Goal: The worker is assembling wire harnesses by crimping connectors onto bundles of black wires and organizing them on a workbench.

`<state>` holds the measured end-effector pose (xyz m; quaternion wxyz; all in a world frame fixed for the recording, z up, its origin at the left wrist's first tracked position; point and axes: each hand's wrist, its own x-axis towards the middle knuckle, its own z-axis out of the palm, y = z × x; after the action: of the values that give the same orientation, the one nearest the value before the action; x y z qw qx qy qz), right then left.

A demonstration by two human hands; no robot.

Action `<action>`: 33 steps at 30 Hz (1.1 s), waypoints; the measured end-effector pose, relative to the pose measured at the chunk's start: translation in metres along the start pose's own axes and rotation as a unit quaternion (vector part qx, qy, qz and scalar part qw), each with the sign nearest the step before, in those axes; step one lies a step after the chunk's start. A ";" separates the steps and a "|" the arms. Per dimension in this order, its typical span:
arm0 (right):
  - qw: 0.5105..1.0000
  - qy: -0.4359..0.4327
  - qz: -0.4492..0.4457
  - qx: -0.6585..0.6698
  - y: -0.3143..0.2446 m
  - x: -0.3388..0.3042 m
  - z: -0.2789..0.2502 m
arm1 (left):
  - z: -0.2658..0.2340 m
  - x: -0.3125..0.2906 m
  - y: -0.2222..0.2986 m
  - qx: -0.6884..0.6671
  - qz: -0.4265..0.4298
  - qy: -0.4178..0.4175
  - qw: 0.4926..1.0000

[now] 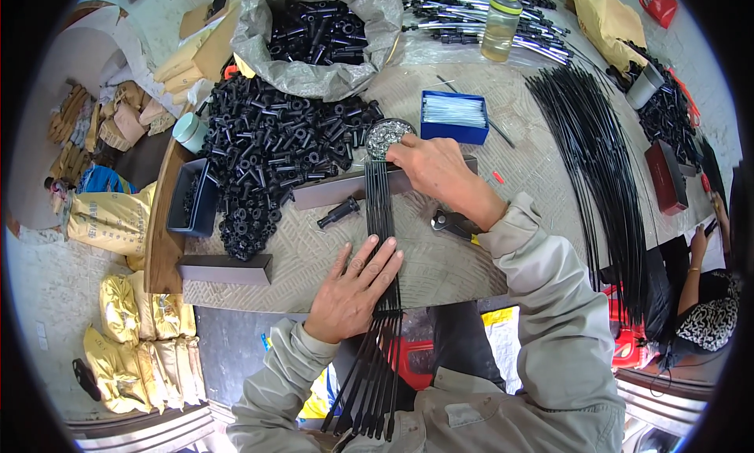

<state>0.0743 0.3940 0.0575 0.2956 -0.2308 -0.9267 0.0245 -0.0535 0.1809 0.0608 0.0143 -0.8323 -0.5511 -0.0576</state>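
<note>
A row of thin black cables (378, 198) runs toward me over a dark bar (330, 189) and hangs past the table's near edge. My left hand (349, 296) rests flat on the cables, fingers stretched out. At their far ends, my right hand (444, 170) has its fingertips pinched together by a round dish (381, 141) of small silvery pieces; whatever is in the pinch is hidden. Left of the cables lies one black plastic fitting (339, 212). Pliers (449, 223) lie below my right wrist. Beyond that hand stands a blue box (440, 131) of thin pale sticks.
Black fittings (275, 135) are heaped at the left, below an open grey sack (255, 40). A long bundle of black cables (593, 162) lies at the right. A bottle (501, 33) stands at the back. Another person's arm (695, 268) shows at far right.
</note>
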 end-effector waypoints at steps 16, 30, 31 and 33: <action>0.997 -0.001 -0.033 -0.069 0.009 -0.002 -0.010 | 0.002 -0.001 -0.002 -0.024 -0.024 -0.002 0.999; 0.999 0.003 -0.033 0.019 0.010 -0.001 -0.006 | 0.003 -0.001 0.001 -0.033 -0.028 0.001 0.999; 0.998 0.008 -0.041 0.039 0.010 0.000 -0.004 | 0.005 -0.001 0.000 -0.032 -0.028 0.000 0.999; 0.997 0.014 -0.050 0.060 0.011 0.002 -0.002 | 0.010 -0.003 -0.004 0.064 0.007 0.003 0.998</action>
<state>0.0787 0.4043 0.0580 0.3226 -0.1662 -0.9298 0.0622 -0.0577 0.1812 0.0501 0.0689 -0.8332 -0.5481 -0.0245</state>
